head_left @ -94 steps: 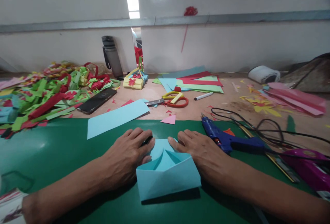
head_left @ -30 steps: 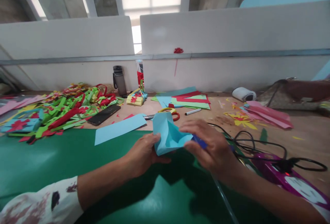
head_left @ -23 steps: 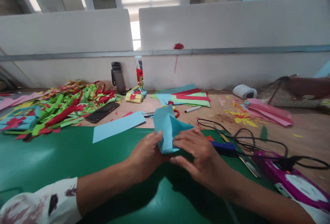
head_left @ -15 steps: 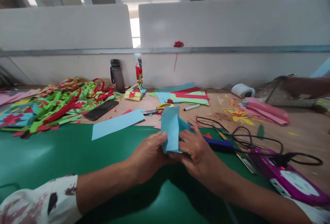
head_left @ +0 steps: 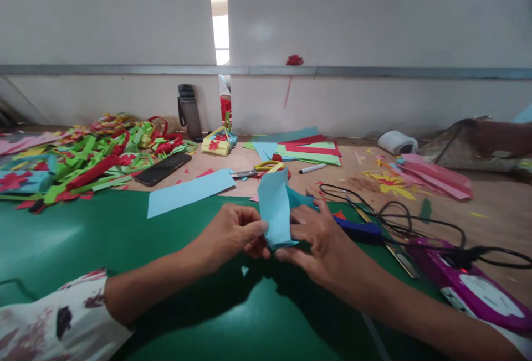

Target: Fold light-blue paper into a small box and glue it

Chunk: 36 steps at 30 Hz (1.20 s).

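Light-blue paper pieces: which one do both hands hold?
The folded light-blue paper piece, between left hand and right hand; the others lie untouched.

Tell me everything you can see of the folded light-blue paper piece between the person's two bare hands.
The folded light-blue paper piece looks matte and stiff, like plain craft paper. A tall, nearly upright panel faces the viewer, with a darker-looking part reaching right behind it. Its bottom is creased, with a small point jutting right. The left hand pinches its lower left edge; the right hand touches its right side, hiding some of it. It appears held above the glossy green mat.
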Motion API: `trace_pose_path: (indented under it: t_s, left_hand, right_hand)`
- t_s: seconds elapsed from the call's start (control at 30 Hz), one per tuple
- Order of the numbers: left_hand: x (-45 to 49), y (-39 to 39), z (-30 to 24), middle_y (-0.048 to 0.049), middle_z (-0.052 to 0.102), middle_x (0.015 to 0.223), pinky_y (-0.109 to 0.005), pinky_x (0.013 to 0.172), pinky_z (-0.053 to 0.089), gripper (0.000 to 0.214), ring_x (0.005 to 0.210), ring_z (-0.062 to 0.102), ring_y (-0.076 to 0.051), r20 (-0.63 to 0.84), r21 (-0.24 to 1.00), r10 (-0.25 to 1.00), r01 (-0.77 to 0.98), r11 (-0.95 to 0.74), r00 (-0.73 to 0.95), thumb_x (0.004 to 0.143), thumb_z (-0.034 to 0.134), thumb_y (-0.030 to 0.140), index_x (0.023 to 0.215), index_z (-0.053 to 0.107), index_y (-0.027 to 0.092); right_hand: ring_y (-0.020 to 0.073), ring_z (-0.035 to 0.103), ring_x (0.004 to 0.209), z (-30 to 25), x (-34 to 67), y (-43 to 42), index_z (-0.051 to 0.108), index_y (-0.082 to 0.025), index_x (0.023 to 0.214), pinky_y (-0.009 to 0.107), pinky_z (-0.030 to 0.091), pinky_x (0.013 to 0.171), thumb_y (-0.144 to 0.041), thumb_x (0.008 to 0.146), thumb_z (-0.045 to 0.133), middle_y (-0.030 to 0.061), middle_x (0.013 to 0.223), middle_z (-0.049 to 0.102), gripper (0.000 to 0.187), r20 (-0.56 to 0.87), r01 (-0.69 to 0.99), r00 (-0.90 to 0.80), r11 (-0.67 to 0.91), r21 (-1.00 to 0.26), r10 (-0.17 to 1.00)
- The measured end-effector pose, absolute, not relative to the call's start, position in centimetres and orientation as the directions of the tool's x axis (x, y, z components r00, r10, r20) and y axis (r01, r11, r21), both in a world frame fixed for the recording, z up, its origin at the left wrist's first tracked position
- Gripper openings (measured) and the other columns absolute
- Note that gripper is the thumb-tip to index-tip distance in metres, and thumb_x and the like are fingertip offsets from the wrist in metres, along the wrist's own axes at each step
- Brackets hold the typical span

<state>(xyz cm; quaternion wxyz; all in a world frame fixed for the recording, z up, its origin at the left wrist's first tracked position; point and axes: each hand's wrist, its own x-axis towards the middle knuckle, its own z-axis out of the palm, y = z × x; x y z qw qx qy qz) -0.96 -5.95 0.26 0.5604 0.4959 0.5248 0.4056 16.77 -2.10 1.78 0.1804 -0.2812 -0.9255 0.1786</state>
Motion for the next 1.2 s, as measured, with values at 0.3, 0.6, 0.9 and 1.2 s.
trace_pose_path:
  t_s: [0.3, 0.6, 0.9, 1.2]
  left_hand:
    - [-0.9, -6.8, 0.2, -0.0033, 0.063, 0.059, -0.024, 0.058, 0.047, 0.019, 0.056, 0.06, -0.013, -0.121, 0.987, 0.99, 0.111, 0.113, 0.073, 0.075, 0.058, 0.027, 0.066, 0.06, 0.011]
    - [-0.9, -7.4, -0.6, -0.0019, 0.064, 0.062, -0.02, 0.056, 0.041, 0.017, 0.058, 0.056, -0.012, 0.185, 0.888, 0.981, 0.419, -0.192, 0.058, 0.08, 0.051, 0.019, 0.071, 0.065, 0.012]
    - [-0.7, -7.6, -0.7, -0.0024, 0.064, 0.062, -0.021, 0.056, 0.04, 0.019, 0.059, 0.055, -0.012, 0.2, 0.875, 0.979, 0.442, -0.197, 0.04, 0.08, 0.051, 0.019, 0.068, 0.063, 0.012]
    - [0.1, -7.4, -0.2, 0.0005, 0.06, 0.056, -0.022, 0.057, 0.046, 0.015, 0.054, 0.056, -0.011, -0.052, 0.995, 0.998, 0.081, 0.054, -0.018, 0.075, 0.056, 0.02, 0.062, 0.057, 0.013]
  right_hand:
    - [0.0184, 0.053, 0.088, 1.9, 15.7, -2.7, 0.068, -0.025, 0.068, 0.058, -0.001, 0.101, -0.026, 0.08, 0.059, -0.0021, 0.083, 0.064, 0.015, 0.179, 0.542, -0.71, 0.691, -0.479, 0.681]
    - [0.0181, 0.054, 0.093, 1.9, 16.0, -3.2, 0.064, -0.026, 0.07, 0.057, 0.001, 0.102, -0.024, 0.081, 0.058, -0.0033, 0.087, 0.063, 0.013, 0.279, 0.483, -0.687, 0.708, -0.515, 0.671]
    - [0.018, 0.054, 0.087, 1.5, 15.9, -3.4, 0.063, -0.024, 0.063, 0.058, 0.003, 0.102, -0.022, 0.077, 0.063, -0.0033, 0.08, 0.061, 0.014, 0.304, 0.496, -0.666, 0.709, -0.502, 0.681]
    - [0.0224, 0.052, 0.094, 1.5, 15.6, -3.5, 0.067, -0.025, 0.065, 0.058, 0.011, 0.1, -0.025, 0.072, 0.067, -0.0003, 0.087, 0.062, 0.007, 0.326, 0.54, -0.64, 0.709, -0.454, 0.696]
